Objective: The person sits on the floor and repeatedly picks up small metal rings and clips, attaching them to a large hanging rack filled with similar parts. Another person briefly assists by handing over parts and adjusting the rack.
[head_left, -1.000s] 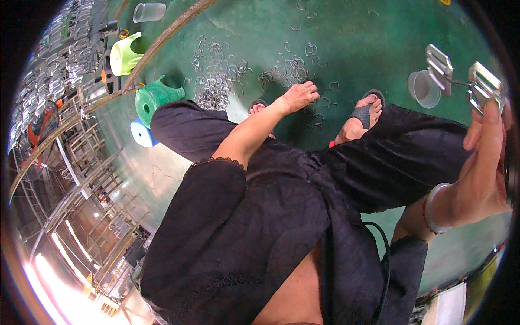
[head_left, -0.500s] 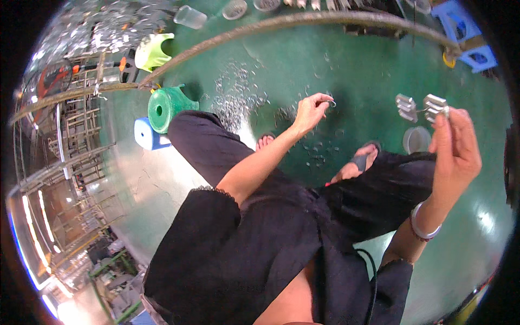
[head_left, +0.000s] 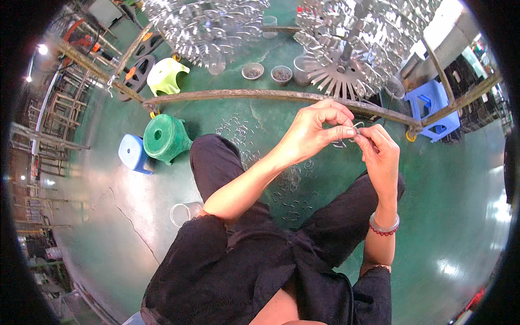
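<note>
In front of my raised knees, my left hand (head_left: 317, 131) and my right hand (head_left: 381, 158) meet with fingertips nearly touching. Thumb and fingers of both are pinched around a small curved metal hook (head_left: 357, 125) that shows between them. A shiny bent metal piece (head_left: 338, 143) hangs just below my left thumb; which hand carries it I cannot tell. Fingers hide most of the hook. On the green floor beneath lie several loose curved metal hooks (head_left: 290, 179), with a further scatter (head_left: 238, 135) beyond my left knee.
A rusty metal bar (head_left: 233, 94) crosses beyond my hands. Behind it stand racks of shiny metal pieces (head_left: 208, 27) and bowls of small parts (head_left: 281, 75). Green (head_left: 165, 142), blue-white (head_left: 134, 153) and lime (head_left: 167, 76) stools are left; a blue stool (head_left: 433, 105) is right. A clear tub (head_left: 181, 215) lies near my left elbow.
My right hand has come in from the far right and my left hand has moved right, so they now meet. The view has tilted up, bringing the hanging racks into sight.
</note>
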Tool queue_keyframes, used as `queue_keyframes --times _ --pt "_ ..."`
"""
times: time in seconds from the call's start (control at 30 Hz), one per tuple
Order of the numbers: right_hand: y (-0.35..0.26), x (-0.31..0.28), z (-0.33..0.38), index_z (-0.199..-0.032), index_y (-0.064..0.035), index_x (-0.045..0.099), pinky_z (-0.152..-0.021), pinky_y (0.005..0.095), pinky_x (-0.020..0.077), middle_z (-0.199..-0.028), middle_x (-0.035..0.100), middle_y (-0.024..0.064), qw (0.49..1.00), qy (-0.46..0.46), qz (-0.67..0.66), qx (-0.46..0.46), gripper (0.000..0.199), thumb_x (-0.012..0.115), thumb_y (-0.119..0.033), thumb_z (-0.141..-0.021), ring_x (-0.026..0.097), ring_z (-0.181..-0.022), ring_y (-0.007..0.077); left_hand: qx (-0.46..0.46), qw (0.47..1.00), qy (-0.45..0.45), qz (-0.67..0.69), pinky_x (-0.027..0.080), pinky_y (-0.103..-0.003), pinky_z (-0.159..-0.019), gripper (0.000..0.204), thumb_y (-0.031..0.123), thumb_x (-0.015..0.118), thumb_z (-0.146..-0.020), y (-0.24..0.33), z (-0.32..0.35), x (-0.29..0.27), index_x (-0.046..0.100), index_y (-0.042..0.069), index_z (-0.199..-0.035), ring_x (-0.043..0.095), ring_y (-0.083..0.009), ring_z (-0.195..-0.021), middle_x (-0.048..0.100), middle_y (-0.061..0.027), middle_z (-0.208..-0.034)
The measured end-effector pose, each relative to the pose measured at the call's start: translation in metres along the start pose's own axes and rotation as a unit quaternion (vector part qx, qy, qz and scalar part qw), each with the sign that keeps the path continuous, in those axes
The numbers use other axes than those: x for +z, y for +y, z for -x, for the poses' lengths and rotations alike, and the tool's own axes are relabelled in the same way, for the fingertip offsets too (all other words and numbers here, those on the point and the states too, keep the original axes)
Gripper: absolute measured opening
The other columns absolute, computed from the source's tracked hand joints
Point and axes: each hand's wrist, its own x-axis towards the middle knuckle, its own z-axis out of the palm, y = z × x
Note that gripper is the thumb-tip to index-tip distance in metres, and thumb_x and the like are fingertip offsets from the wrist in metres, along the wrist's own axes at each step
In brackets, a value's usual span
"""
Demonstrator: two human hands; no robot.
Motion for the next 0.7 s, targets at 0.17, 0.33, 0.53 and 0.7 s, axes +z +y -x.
queue_keyframes --times 0.17,0.33,0.53,0.7 --pt "-0.021 0.011 -0.014 -0.085 0.002 0.063 -0.055 0.0286 0.0413 -0.072 0.055 0.0096 0.998 0.0 -0.004 -0.059 0.008 0.064 -0.004 -0.08 0.052 -0.06 0.0181 0.144 0.965 0.083 -0.202 0.045 -0.036 -0.082 0.012 0.013 0.07 -0.076 0.009 0.006 -0.015 0.064 0.005 -0.082 0.057 -0.0284 -0.095 0.06 -0.0099 -0.097" --pt "-0.031 0.02 -0.022 -0.085 0.001 0.063 -0.059 0.0353 0.0446 -0.076 0.057 0.0138 0.993 -0.024 0.049 -0.1 0.009 0.064 -0.006 -0.08 0.058 -0.066 0.0298 0.151 0.948 0.118 -0.255 0.047 -0.033 -0.083 0.015 0.013 0.068 -0.08 0.017 0.017 -0.016 0.062 0.005 -0.09 0.06 -0.0212 -0.095 0.063 -0.0075 -0.098" --pt "-0.035 -0.006 -0.041 -0.107 -0.0004 0.064 -0.041 0.0203 0.0345 -0.066 0.058 0.0022 0.993 -0.031 -0.111 0.025 0.028 0.067 -0.013 -0.082 0.045 -0.047 0.0035 0.091 0.988 0.104 -0.065 0.048 -0.028 -0.074 0.014 0.012 0.064 -0.085 0.026 0.01 -0.021 0.06 0.002 -0.094 0.061 -0.0127 -0.081 0.064 -0.0052 -0.085" --pt "-0.043 -0.006 -0.078 -0.134 0.0007 0.041 -0.035 0.0199 0.0307 -0.059 0.058 0.0027 0.986 0.015 -0.159 0.048 0.051 0.059 -0.018 -0.09 0.041 -0.038 0.0039 0.065 0.993 0.087 -0.036 0.047 -0.027 -0.079 0.012 0.01 0.064 -0.086 0.039 -0.004 -0.028 0.06 0.002 -0.094 0.059 -0.0103 -0.086 0.064 -0.0018 -0.088"
